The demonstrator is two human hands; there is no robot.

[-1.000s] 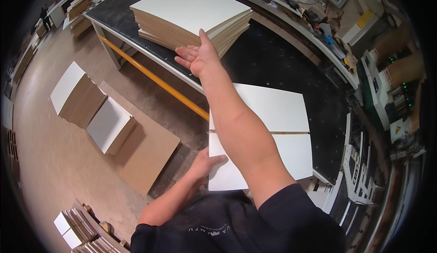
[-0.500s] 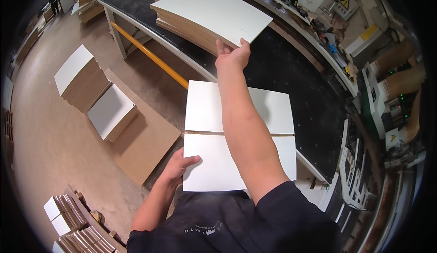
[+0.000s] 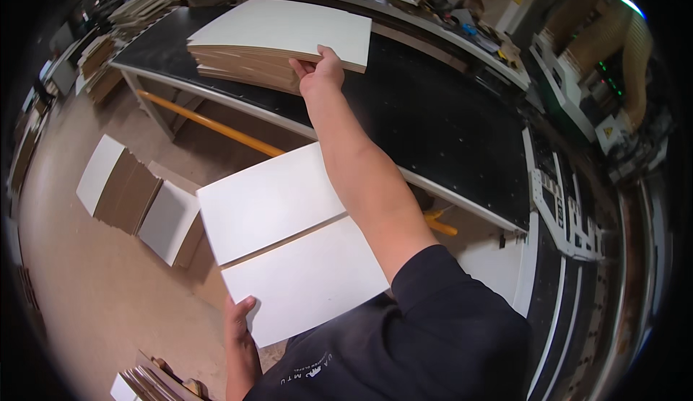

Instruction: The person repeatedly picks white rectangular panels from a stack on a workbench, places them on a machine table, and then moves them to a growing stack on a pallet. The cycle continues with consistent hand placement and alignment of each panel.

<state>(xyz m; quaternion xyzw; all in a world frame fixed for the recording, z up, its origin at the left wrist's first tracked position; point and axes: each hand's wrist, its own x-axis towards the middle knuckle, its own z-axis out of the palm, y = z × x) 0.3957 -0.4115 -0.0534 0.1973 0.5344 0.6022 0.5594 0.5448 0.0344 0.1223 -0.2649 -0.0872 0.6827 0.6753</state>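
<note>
In front of my body is a white board [image 3: 303,278] with a brown strip running across its face, tilted to the left. My left hand [image 3: 240,318] grips its near-left edge, thumb on the white face. My right arm reaches over the board's right side to a stack of white-faced boards [image 3: 281,25] with brown edges on the black table. At the stack's near edge my right hand [image 3: 321,69] is closed on the upper boards, thumb by the top face and fingers at the edge. How many boards it grips is hidden.
The black worktable [image 3: 447,148] has a pale metal edge and a yellow bar [image 3: 209,123] below. White-faced stacks [image 3: 170,217] stand on the floor at left. More boards [image 3: 144,383] lie at bottom left. Machinery [image 3: 567,206] with hoses [image 3: 635,62] stands at right.
My view has turned, so the table stack sits further left. The held board has swung left and tilted. My right hand stays at the stack's near edge, its top boards now shifted slightly.
</note>
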